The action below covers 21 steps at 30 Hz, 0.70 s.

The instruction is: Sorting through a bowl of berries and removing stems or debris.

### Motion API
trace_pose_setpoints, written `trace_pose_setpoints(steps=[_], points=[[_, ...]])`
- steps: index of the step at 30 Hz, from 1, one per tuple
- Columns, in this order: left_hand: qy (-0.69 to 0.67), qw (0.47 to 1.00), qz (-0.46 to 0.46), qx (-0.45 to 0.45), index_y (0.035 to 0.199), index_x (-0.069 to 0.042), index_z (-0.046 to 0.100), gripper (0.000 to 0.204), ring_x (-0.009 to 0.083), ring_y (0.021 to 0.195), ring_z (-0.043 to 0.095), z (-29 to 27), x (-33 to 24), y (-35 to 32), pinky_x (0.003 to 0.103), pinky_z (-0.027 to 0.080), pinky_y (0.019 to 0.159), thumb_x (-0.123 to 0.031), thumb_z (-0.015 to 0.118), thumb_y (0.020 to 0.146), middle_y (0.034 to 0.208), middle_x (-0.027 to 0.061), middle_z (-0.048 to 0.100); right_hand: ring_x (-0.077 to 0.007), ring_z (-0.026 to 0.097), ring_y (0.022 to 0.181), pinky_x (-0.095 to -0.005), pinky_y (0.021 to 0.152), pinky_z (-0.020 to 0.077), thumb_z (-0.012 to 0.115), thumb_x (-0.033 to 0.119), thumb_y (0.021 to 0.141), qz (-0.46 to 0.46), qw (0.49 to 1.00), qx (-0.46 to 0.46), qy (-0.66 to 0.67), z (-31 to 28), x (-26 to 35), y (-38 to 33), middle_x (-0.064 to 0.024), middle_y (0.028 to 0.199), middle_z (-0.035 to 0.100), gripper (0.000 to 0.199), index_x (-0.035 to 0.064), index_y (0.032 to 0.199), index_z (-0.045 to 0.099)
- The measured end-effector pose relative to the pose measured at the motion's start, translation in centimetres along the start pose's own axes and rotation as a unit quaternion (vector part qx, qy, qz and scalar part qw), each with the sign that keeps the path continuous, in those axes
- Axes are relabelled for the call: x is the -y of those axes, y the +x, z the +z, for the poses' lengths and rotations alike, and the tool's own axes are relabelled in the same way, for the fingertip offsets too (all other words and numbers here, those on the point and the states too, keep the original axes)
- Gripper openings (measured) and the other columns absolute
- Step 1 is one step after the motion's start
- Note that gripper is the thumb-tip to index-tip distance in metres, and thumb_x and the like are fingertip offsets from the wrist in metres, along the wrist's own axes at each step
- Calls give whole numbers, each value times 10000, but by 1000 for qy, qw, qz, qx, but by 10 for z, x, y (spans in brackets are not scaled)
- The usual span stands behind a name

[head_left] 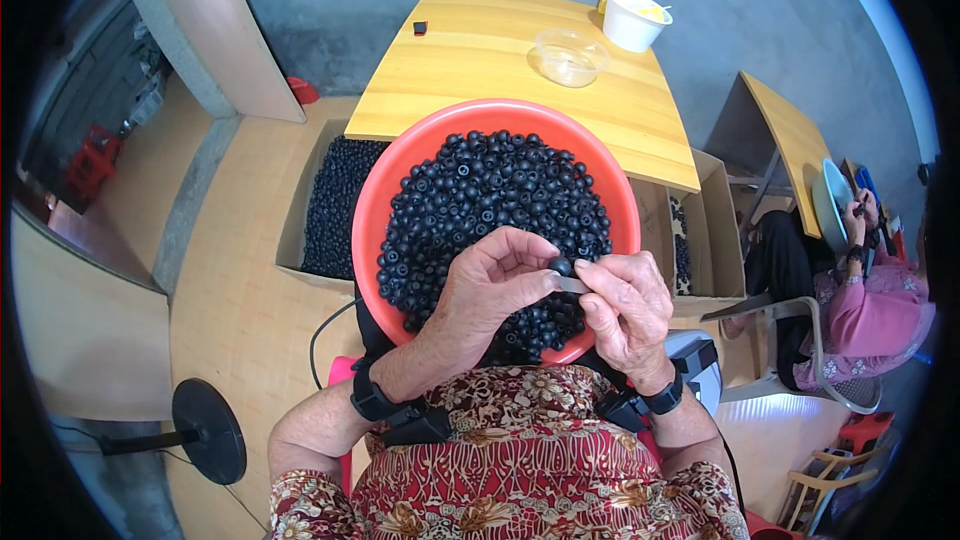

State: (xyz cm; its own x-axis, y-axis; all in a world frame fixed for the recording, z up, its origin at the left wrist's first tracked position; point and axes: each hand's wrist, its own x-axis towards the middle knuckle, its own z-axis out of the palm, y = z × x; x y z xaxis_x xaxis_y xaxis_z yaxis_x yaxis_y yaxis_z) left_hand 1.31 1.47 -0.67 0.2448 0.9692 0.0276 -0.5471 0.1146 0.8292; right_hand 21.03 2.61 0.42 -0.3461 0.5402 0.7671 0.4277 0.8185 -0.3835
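My left hand (487, 285) pinches a small black ball-like piece (561, 266) between thumb and fingertips, over the right part of a large red-orange basin (367, 230). My right hand (632, 312) is closed on a thin grey metal blade (572, 285), which lies against the lower side of the piece. Both hands nearly meet at that spot. Beneath them, a heap of similar black round pieces (480, 190) fills the basin, several showing a hole or ring-shaped end. The basin's near rim is partly hidden by my hands.
A wooden table (450, 70) stands beyond the basin, bearing a clear bowl (572, 58) and a white tub (637, 20). Cardboard boxes (715, 230) flank the basin; the left one holds black pieces (340, 200). At right, a seated person (860, 310) works over a light-blue basin (832, 202).
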Motion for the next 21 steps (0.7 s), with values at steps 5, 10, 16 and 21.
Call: trace_pose_setpoints(steps=[5,10,16,21], points=[[-28,999,-25,2,1125,-52,629,251,90,956,620,-3,0,0,249,512,881,8,697,891,1033,19,662,-235,608,736,-346,647,478,796,84,765,-6,1000,-2,-26,0,1,0,-81,886,660,318,33,1076,749],[-30,999,-23,33,1122,-42,628,221,87,910,628,-4,-1,-1,238,528,829,-35,699,912,1008,18,669,-235,610,737,-343,647,480,797,83,765,-5,999,-1,-31,0,1,1,-78,886,660,317,33,1074,750],[-37,999,-25,32,1077,-27,629,161,125,933,668,-4,0,0,257,541,847,-28,682,925,1012,76,697,-233,611,743,-344,653,482,793,75,768,-4,999,-1,-43,0,1,1,-79,890,659,318,32,1080,747],[-30,999,-30,23,1060,-17,627,139,154,952,688,-6,3,0,275,551,869,-16,673,929,1021,107,709,-233,611,751,-343,654,482,789,68,770,-8,999,7,-45,0,0,1,-80,896,658,318,31,1083,745]])
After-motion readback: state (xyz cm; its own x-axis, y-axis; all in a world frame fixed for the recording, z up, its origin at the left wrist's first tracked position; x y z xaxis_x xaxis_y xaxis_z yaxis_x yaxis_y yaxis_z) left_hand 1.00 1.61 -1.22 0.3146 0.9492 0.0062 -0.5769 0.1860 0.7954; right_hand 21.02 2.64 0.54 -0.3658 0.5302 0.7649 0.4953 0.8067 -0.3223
